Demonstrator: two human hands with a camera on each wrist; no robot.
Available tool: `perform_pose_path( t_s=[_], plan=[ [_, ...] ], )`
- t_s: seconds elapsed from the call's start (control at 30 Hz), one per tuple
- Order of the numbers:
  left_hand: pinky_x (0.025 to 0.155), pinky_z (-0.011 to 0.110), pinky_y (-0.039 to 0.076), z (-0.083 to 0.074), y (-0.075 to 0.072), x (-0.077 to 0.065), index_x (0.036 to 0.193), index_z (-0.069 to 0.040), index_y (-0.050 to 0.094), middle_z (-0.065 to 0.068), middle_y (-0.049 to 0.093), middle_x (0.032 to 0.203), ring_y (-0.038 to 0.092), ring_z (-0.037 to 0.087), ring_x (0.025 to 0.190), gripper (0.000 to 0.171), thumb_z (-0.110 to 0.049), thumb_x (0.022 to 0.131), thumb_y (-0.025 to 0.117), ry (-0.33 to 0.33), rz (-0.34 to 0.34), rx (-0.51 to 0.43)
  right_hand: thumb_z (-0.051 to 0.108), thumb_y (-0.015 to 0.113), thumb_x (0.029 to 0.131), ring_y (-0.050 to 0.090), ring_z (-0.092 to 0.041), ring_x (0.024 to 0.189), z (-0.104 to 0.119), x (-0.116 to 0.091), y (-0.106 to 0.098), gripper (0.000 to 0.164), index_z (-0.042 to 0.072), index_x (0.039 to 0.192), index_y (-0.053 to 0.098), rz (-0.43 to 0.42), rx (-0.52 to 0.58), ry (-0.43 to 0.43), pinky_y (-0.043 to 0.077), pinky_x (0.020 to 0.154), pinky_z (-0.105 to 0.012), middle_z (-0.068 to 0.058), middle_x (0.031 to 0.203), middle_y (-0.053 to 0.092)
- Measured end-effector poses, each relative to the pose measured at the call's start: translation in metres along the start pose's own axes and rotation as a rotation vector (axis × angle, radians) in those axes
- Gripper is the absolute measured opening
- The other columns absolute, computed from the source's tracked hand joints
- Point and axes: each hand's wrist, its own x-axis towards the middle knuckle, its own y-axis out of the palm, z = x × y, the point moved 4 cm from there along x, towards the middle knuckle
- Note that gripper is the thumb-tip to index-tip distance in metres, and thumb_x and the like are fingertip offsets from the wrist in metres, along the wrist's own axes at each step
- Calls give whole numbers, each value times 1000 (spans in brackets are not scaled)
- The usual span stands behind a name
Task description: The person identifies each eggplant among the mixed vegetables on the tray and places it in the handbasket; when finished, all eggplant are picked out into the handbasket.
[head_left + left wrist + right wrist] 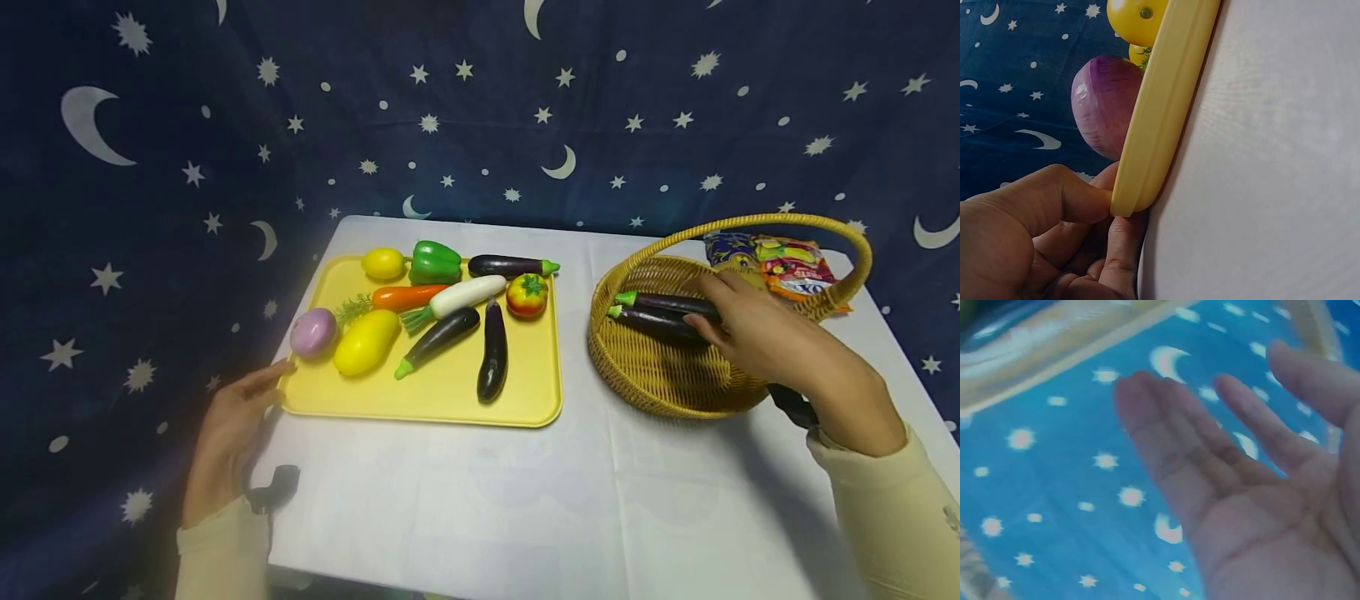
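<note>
In the head view my left hand is at the near left corner of a yellow tray. The left wrist view shows its thumb and fingers pinching the tray's rim, beside a purple onion. Two dark eggplants with green caps lie in a wicker basket on the right. Over the basket, partly covering the eggplants, is my right hand. The right wrist view is blurred; there the right hand has its fingers extended and its palm bare.
On the tray lie several other pieces, among them a mango, a green pepper, a carrot, a white radish, a tomato and more eggplants. The basket handle arches high. Colourful packets lie behind the basket.
</note>
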Motion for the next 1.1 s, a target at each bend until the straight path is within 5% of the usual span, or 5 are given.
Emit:
perform_pose_path(
  t_s=[0.2,0.37,0.6,0.83,1.1],
  plan=[
    [136,62,9,3,-2,2,155,-31,57,1,30,178,16,34,168,53,-17,103,61,-1,13,2,20,72,102,67,-2,77,58,-17,-24,16,13,117,70,-340,194,-230,53,69,-14,3,98,79],
    [136,64,11,6,0,4,154,-33,58,0,32,177,17,35,167,52,-20,104,63,-8,20,14,26,58,110,61,-5,77,107,1,-10,23,7,103,69,-509,215,-509,53,69,-18,0,92,72],
    [137,60,11,-3,1,5,153,-30,60,2,35,176,20,33,166,52,-16,103,64,34,21,11,-13,66,92,61,-20,99,157,55,41,30,7,113,62,-270,114,-508,59,82,-32,-7,109,62],
    [137,56,12,-3,2,7,156,-21,55,5,34,176,21,32,166,56,-10,102,59,81,34,-7,-7,52,105,67,-31,115,184,112,88,32,2,135,58,-44,-115,-409,64,90,-42,-18,125,64],
    [137,56,13,-2,0,-1,156,-22,56,4,36,175,21,31,166,55,-11,102,60,96,30,-10,-7,46,108,68,-29,112,188,149,102,32,1,133,64,124,-67,-332,62,96,-41,-17,123,68]
  ],
)
